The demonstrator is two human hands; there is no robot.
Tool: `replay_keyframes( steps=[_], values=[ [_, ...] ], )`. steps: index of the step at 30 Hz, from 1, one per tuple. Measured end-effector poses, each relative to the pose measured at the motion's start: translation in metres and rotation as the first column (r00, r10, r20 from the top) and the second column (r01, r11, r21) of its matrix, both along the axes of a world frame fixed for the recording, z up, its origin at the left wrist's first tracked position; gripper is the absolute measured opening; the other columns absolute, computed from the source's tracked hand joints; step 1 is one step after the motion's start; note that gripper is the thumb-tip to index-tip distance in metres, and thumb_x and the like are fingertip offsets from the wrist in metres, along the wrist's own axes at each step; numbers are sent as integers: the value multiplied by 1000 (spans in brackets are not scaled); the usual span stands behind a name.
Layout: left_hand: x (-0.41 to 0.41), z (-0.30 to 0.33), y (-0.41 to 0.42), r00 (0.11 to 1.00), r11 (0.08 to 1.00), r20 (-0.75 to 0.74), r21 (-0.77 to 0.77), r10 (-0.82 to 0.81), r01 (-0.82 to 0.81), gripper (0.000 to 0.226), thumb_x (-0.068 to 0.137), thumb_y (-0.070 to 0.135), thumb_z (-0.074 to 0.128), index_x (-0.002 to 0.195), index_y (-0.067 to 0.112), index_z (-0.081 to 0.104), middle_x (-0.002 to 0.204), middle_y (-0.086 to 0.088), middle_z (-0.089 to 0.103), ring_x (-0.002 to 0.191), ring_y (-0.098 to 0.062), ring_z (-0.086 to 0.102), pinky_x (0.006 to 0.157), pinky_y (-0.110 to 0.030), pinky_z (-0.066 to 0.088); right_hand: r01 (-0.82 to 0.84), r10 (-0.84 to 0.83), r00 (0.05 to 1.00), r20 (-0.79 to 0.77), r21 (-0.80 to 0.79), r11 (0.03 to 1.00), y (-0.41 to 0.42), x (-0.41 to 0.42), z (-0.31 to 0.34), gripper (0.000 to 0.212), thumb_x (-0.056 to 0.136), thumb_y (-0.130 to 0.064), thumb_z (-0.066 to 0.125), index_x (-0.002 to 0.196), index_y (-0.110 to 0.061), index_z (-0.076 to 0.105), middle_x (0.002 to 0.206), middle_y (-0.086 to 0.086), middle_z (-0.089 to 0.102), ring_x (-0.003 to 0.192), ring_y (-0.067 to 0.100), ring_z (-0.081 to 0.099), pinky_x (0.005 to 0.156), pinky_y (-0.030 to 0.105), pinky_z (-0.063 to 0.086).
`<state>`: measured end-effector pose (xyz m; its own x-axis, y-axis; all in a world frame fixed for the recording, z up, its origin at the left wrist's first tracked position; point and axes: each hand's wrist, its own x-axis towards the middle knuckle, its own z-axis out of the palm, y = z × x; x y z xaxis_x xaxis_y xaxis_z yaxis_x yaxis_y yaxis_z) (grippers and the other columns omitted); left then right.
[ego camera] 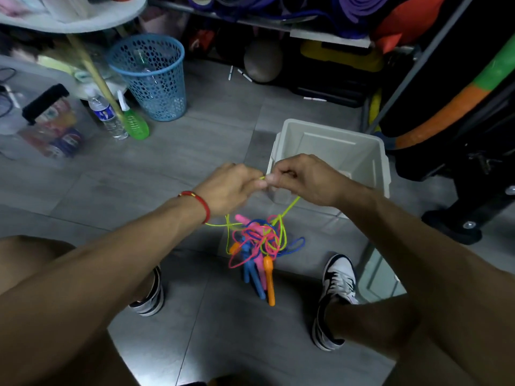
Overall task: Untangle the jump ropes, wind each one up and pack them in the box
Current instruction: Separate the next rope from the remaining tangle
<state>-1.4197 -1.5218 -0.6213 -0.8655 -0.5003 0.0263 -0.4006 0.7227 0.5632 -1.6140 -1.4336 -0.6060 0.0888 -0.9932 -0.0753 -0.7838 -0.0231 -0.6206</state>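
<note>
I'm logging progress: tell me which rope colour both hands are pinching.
The yellow-green rope: both hands pinch it, while the pink rope and blue rope only hang tangled below.

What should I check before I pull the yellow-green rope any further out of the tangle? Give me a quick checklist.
1. Grip on the yellow-green rope: ok. The left hand and right hand both pinch it, close together.
2. Rope free of the others: not ok. It runs down into the tangle and loops through pink and blue cords.
3. Handles clear: not ok. The orange handle and blue and pink ones hang bunched under the knot.
4. Box ready: ok. It stands open just beyond the hands.
5. Which handles belong to this rope: cannot tell.
</note>
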Motion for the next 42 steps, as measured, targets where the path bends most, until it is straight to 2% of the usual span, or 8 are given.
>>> replay_keyframes(
  steps=[8,15,21,27,33,36,38,42],
  values=[
    [32,13,-50,806,848,-290,36,516,-530,26,99,29,47,81,16,61,56,-5,59,57,-29,63,59,-31,50,116,-83,991,-109,346,931,11,-64,-30,28,98,-20,62,71,-24,70,68,-1,69,62,2,59,65,21,43],
    [62,2,-71,838,831,67,-190,542,-522,40,88,56,32,78,29,58,78,-11,64,81,-39,62,77,-46,53,248,-259,963,-74,-133,960,7,-74,27,12,90,-31,72,83,-21,71,50,-10,51,47,4,50,51,14,35],
    [67,-1,-72,768,798,252,-333,589,-503,25,100,28,49,100,14,70,107,-22,68,100,-45,63,90,-48,51,241,-119,890,-439,233,942,27,-109,-5,25,87,-28,74,67,-30,60,76,-3,62,86,25,65,77,28,43],
    [44,-34,-47,702,923,610,-146,368,-356,41,97,32,51,134,14,54,141,-18,54,128,-38,52,108,-41,42,189,-160,941,-299,71,979,31,-98,-3,12,86,-22,75,74,-23,75,59,-6,69,62,6,66,69,12,47],
    [-15,-21,10,956,963,292,255,12,-90,87,89,37,71,157,25,18,160,-2,32,145,-18,33,115,-22,25,81,-72,969,-238,28,996,25,-58,5,17,84,-26,78,72,-15,77,57,-4,69,63,5,66,62,7,41],
    [-34,-23,29,984,921,165,389,-68,-1,75,88,47,69,151,34,30,145,3,51,136,-13,45,113,-28,36,43,-41,982,-183,7,999,22,-33,7,15,84,-27,78,71,-18,77,52,-8,64,57,0,62,61,9,41],
    [-39,-23,30,993,961,118,278,-30,-4,35,92,43,65,121,25,60,98,6,68,106,-19,64,87,-26,47,24,-29,983,-180,-31,999,20,-23,5,19,84,-29,78,69,-18,75,51,-8,63,58,4,62,61,12,41],
    [-36,-6,16,1000,998,-12,58,9,-8,28,102,30,54,81,17,68,49,16,50,56,2,55,63,-24,35,36,-28,982,-187,39,999,22,-36,-11,23,83,-40,72,76,-17,74,60,-2,63,63,12,60,66,31,49]
  ],
)
